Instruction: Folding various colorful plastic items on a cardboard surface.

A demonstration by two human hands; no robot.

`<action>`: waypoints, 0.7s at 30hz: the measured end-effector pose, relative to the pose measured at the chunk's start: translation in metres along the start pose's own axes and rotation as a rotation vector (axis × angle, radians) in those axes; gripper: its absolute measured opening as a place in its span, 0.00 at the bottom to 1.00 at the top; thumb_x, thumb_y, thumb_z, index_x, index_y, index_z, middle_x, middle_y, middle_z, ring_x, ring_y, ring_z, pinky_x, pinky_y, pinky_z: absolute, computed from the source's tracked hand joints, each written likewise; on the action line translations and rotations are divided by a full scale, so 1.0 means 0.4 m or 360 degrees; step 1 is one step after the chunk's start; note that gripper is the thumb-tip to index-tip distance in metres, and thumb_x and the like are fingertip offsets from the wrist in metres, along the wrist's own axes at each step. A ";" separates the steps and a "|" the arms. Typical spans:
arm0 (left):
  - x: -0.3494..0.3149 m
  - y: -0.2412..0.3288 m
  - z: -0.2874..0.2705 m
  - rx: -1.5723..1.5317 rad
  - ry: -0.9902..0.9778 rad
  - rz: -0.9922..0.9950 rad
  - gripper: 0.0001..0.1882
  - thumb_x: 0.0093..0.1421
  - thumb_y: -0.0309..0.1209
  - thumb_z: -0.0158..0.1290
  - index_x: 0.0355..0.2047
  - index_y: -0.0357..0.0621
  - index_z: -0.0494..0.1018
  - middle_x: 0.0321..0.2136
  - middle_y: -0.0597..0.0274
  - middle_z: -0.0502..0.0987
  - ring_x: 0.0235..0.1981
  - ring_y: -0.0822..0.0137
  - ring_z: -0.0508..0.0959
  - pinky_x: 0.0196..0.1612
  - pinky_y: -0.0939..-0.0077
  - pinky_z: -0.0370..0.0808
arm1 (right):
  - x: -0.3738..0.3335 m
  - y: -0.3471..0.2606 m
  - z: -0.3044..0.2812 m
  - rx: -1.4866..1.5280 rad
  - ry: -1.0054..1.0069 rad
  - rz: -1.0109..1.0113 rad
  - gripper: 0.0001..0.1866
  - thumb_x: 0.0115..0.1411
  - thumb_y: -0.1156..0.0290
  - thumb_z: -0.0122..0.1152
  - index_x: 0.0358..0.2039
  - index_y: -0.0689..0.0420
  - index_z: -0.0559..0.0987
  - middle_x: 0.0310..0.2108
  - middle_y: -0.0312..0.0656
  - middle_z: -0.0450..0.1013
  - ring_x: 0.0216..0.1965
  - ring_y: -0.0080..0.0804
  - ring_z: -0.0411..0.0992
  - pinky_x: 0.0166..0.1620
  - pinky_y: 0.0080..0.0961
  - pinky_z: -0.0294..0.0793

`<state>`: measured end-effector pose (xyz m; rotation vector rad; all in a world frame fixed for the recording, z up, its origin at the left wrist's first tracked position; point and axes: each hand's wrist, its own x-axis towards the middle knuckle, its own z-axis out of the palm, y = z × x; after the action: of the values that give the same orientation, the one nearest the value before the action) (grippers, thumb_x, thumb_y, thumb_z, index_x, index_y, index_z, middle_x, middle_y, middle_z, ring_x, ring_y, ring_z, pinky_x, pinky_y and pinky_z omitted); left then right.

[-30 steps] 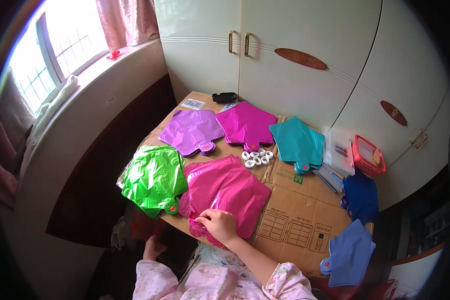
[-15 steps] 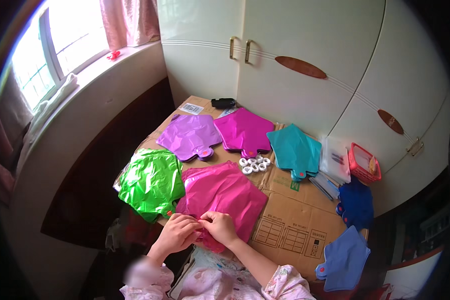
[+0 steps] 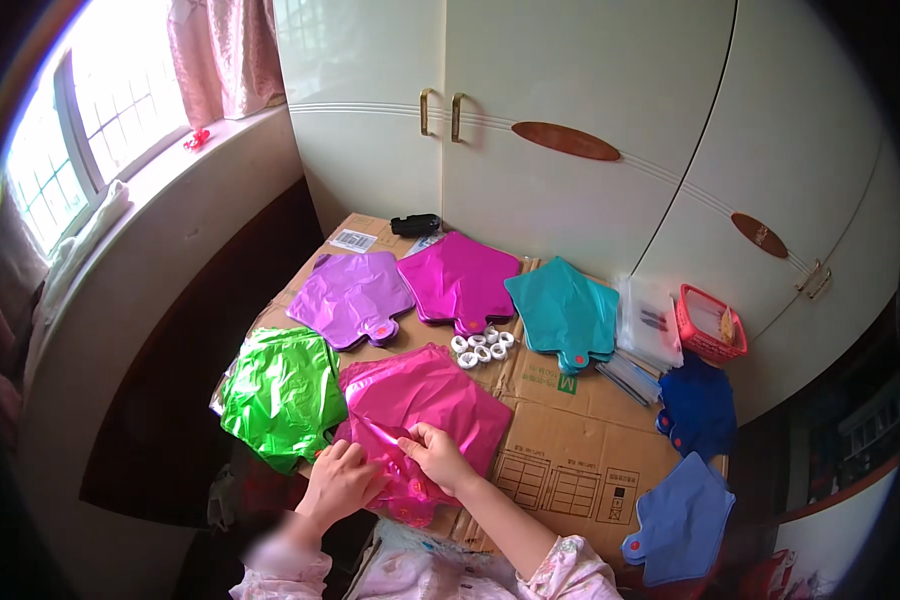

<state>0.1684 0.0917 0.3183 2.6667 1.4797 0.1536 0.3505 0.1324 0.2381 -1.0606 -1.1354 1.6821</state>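
Note:
A stack of flat, pink star-shaped foil balloons lies at the table's near edge, directly in front of me. My right hand pinches a fold of the top pink balloon between thumb and fingers. At the stack's lower left, my left hand has its fingers curled down onto the same pink foil, its fingertips partly hidden. The foil between both hands is creased and slightly raised. Left of the stack, close to my left hand, lies a shiny green foil balloon pile.
Purple, magenta, teal, dark blue and light blue balloon piles surround the cardboard. Several small white rolls sit mid-table. Clear bags and a red basket stand back right, before a white cabinet.
My hands, close together before, are now further apart, with pink foil drawn up between them. The whole view has shifted, so the table sits a little lower and further left.

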 end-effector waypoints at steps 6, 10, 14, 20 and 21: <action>0.018 -0.050 0.065 0.0022 0.0166 0.0244 0.23 0.51 0.47 0.58 0.41 0.43 0.74 0.44 0.57 0.73 0.49 0.55 0.73 0.49 0.60 0.69 | 0.007 -0.007 -0.002 0.0336 -0.0051 0.0093 0.04 0.65 0.70 0.52 0.35 0.56 0.70 0.26 0.27 0.64 0.27 0.14 0.59 0.32 0.16 0.62; 0.039 -0.035 0.043 0.0071 0.0088 0.0152 0.35 0.50 0.56 0.56 0.52 0.47 0.70 0.51 0.48 0.70 0.53 0.51 0.71 0.53 0.57 0.67 | -0.001 -0.008 -0.029 0.0253 0.0098 -0.0066 0.04 0.66 0.69 0.51 0.36 0.55 0.71 0.25 0.26 0.64 0.26 0.13 0.58 0.30 0.14 0.60; 0.044 -0.028 0.038 0.0155 0.0014 0.0191 0.38 0.47 0.62 0.54 0.59 0.70 0.65 0.53 0.41 0.68 0.54 0.47 0.70 0.57 0.53 0.64 | -0.050 -0.104 -0.097 0.0392 0.0304 -0.0219 0.06 0.66 0.66 0.50 0.41 0.53 0.72 0.27 0.28 0.66 0.27 0.14 0.62 0.32 0.14 0.62; 0.049 -0.029 0.029 0.0162 0.0003 0.0211 0.39 0.46 0.64 0.54 0.57 0.65 0.68 0.54 0.37 0.67 0.53 0.44 0.69 0.55 0.54 0.65 | -0.213 -0.321 -0.302 0.0446 0.0894 -0.0726 0.10 0.67 0.66 0.48 0.45 0.55 0.71 0.38 0.34 0.71 0.37 0.22 0.69 0.43 0.21 0.69; 0.048 -0.029 0.028 0.0159 0.0010 0.0206 0.39 0.46 0.64 0.54 0.57 0.65 0.68 0.54 0.37 0.67 0.53 0.44 0.69 0.55 0.54 0.65 | -0.262 -0.356 -0.330 0.0392 0.0982 -0.0855 0.09 0.67 0.67 0.47 0.43 0.56 0.71 0.39 0.37 0.71 0.40 0.24 0.71 0.45 0.25 0.72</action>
<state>0.1704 0.1137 0.3067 2.8445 1.3505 0.0992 0.5306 0.1039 0.3625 -0.9163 -0.6970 0.9422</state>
